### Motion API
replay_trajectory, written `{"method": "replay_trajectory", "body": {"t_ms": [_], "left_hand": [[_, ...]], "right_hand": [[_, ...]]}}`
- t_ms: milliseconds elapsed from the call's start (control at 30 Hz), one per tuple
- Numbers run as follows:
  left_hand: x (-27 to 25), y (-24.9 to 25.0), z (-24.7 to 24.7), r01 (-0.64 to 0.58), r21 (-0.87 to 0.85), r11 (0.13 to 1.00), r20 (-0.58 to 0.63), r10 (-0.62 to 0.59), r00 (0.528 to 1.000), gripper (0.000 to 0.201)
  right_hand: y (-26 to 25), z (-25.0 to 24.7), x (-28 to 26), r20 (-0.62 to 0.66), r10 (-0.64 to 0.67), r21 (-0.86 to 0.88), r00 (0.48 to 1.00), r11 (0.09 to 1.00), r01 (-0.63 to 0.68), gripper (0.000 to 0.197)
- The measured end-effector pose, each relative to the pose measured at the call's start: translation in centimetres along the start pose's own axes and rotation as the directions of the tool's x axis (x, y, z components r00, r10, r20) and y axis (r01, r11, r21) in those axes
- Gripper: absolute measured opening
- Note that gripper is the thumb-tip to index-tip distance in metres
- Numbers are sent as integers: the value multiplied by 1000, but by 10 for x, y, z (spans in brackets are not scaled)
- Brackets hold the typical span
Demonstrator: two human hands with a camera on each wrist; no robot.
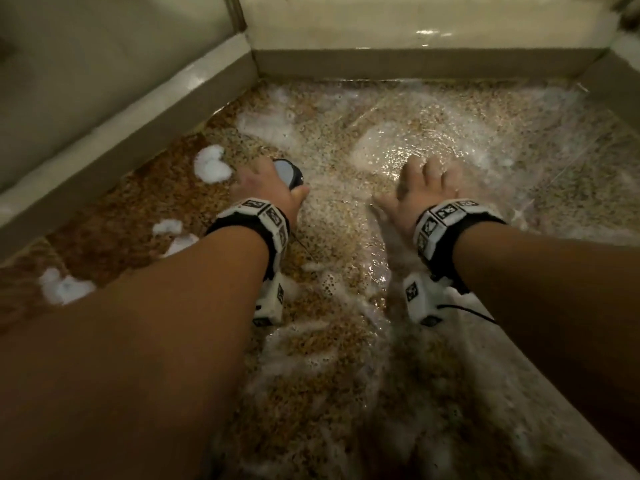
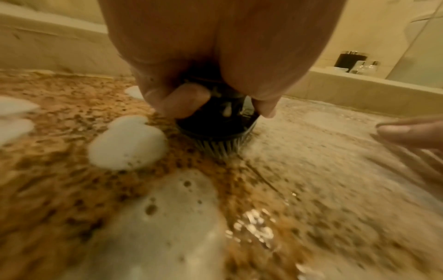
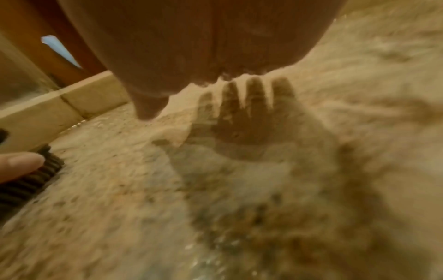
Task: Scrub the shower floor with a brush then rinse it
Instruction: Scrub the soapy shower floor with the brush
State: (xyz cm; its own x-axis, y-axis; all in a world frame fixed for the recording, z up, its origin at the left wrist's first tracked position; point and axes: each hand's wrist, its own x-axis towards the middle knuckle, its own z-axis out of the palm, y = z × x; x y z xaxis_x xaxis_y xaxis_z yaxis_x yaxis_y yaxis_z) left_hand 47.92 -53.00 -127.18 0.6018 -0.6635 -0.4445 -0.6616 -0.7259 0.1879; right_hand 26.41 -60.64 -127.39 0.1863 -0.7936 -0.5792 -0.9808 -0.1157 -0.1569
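The speckled brown shower floor (image 1: 519,161) is wet and streaked with suds. My left hand (image 1: 265,183) grips a round black brush (image 1: 289,173) from above. In the left wrist view its fingers curl round the brush body (image 2: 215,127), and the pale bristles (image 2: 223,149) press on the floor. White foam blobs (image 1: 211,164) lie just left of the brush. To the right, my right hand (image 1: 424,183) lies flat on the soapy floor with fingers spread and holds nothing. The right wrist view shows this hand's dark reflection (image 3: 244,121) on the wet floor.
A low beige kerb (image 1: 121,133) runs along the left and the back (image 1: 415,64) of the shower floor. More foam blobs (image 1: 64,287) lie near the left kerb. A dark container and clear bottles (image 2: 352,62) stand on a ledge at the far right.
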Motion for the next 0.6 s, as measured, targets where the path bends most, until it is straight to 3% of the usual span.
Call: {"method": "replay_trajectory", "body": {"t_ms": [100,167,467,600], "left_hand": [[12,-11,-8,32,-48,998,48,-30,998,86],[16,-11,-11,42,-38,998,69,-39,997,85],[50,-6,-24,15,5,1000,-53,-15,998,83],[83,-6,-45,103,5,995,-95,-102,990,84]], "right_hand": [[-17,9,3,91,74,-69,993,995,-68,131],[-17,13,3,99,79,-92,992,993,-70,142],[-17,17,6,93,60,-55,994,997,-55,146],[-17,15,4,110,54,-41,992,998,-50,146]]}}
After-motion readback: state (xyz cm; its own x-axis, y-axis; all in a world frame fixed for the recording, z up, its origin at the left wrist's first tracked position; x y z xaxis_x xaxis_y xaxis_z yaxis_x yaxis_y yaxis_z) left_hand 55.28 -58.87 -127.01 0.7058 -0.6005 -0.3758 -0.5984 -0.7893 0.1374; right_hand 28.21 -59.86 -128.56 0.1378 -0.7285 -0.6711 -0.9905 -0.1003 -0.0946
